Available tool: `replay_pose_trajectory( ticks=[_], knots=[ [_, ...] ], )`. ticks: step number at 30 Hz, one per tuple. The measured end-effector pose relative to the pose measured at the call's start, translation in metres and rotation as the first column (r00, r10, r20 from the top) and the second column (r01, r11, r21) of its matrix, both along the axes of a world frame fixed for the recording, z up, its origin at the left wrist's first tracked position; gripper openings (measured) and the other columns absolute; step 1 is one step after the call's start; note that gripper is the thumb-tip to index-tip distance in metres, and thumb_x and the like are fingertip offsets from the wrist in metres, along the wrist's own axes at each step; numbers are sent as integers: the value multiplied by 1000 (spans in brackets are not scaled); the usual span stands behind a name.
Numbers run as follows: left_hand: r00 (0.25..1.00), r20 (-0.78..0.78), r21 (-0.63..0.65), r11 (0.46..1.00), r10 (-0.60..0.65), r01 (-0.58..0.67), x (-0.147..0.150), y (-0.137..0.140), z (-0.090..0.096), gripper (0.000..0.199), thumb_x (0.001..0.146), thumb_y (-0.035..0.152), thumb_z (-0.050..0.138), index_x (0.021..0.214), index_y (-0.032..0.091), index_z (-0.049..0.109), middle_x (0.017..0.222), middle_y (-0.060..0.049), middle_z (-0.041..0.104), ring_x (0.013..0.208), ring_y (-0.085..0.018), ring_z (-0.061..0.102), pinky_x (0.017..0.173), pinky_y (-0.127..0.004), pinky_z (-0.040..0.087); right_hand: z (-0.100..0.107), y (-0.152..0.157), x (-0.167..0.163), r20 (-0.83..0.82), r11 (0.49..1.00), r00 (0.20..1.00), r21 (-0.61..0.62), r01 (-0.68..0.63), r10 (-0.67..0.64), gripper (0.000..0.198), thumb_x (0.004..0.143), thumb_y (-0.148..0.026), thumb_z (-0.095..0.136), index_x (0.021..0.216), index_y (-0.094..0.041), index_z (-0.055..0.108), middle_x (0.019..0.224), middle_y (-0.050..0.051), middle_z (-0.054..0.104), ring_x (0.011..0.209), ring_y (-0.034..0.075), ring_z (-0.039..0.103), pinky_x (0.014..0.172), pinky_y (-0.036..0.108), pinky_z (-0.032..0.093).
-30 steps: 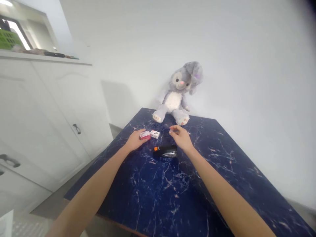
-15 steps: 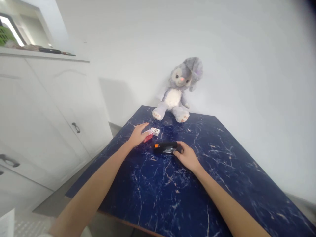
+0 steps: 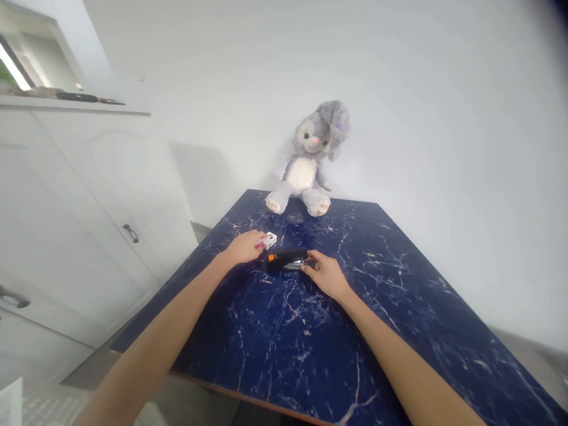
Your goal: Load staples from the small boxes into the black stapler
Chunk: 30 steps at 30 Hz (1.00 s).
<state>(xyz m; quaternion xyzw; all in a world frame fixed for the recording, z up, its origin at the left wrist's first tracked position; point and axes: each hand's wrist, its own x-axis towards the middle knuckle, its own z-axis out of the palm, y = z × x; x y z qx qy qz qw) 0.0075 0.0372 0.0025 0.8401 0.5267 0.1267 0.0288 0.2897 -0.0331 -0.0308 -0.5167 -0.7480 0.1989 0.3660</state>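
My right hand [image 3: 327, 273] is closed on the right end of a black stapler [image 3: 288, 258], which has an orange tip at its left end. The stapler lies on its side or low on the blue marbled table [image 3: 302, 349]. To its upper left, my left hand [image 3: 245, 247] curls its fingers over a small red pack [image 3: 258, 243], most of which the hand hides. Touching or right beside that pack is a small white box [image 3: 270, 239] with dark print on top.
A grey plush toy [image 3: 306, 160] with a white belly sits at the table's far edge against the white wall. White cabinets [image 3: 89, 195] with dark handles stand on the left. A dark-handled tool [image 3: 77, 96] lies on the ledge above them.
My left hand has lowered and its fingers have closed over the red pack, covering most of it. My right hand keeps its hold on the stapler. The view has shifted slightly right.
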Motion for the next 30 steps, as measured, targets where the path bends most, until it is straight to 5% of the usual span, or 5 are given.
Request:
replay_pose_trajectory(
  ticks=[4, 7, 13, 25, 30],
  knots=[
    [1000, -10, 31, 999, -21, 22, -1, -23, 3, 35, 86, 30, 55, 120, 24, 63, 115, -9, 67, 100, -25, 64, 87, -36, 49, 2, 0, 2, 42, 1000, 999, 6, -12, 12, 23, 82, -33, 64, 104, -26, 65, 96, -1, 72, 59, 13, 58, 61, 27, 45],
    [999, -3, 217, 975, -48, 48, 5, -38, 16, 37, 83, 29, 59, 119, 22, 64, 120, -11, 65, 105, -29, 59, 92, -43, 44, 6, -1, 5, 100, 999, 995, 24, -23, 20, 18, 82, -34, 66, 98, -25, 65, 87, -2, 72, 64, 14, 61, 63, 27, 44],
    [925, -62, 263, 888, -375, 377, 16, -52, 32, 23, 85, 32, 59, 102, 23, 72, 94, -8, 69, 112, -30, 51, 95, -47, 38, 8, 1, 11, 143, 997, 988, 53, -59, 51, 14, 84, -37, 69, 85, -24, 64, 83, -3, 72, 70, 15, 64, 69, 26, 44],
    [982, -84, 280, 942, -167, 184, 22, -77, 1, 54, 84, 55, 64, 125, 20, 62, 119, -13, 67, 127, -38, 39, 103, -54, 32, 9, 6, 14, 233, 985, 964, 83, -150, 128, 16, 91, -37, 62, 90, -22, 67, 93, 5, 66, 82, 18, 62, 77, 30, 46],
    [985, -75, 294, 940, -156, 172, 25, -71, -15, 48, 93, 48, 54, 129, 17, 60, 105, -12, 71, 110, -31, 51, 97, -45, 42, 13, 7, 17, 206, 984, 966, 53, -169, 155, 19, 89, -40, 64, 87, -22, 68, 90, 4, 68, 80, 18, 63, 75, 30, 46]
  ],
)
